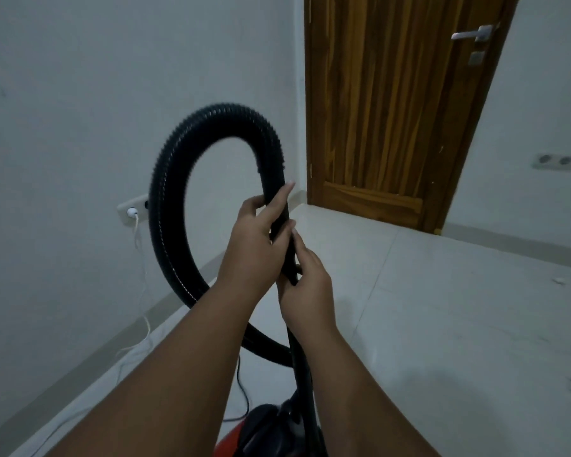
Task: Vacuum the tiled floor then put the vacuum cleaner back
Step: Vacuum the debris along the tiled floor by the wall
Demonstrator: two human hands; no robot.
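Room: pale tiled floor (pixel 442 324), wooden door (pixel 393 110).
Hose (pixel 165 179): bendy, light.
Hold: stiff black tube (pixel 279 206).
Left hand (pixel 256 245): wrapped round tube.
Right hand (pixel 305 291): pinching tube lower down.

No readable text or labels anywhere

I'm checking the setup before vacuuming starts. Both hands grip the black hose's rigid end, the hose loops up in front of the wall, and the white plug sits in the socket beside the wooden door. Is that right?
Not quite. The head view shows the white plug in the socket on the left wall, behind the hose loop; the socket beside the wooden door is empty. The rest holds: left hand and right hand both grip the rigid end.
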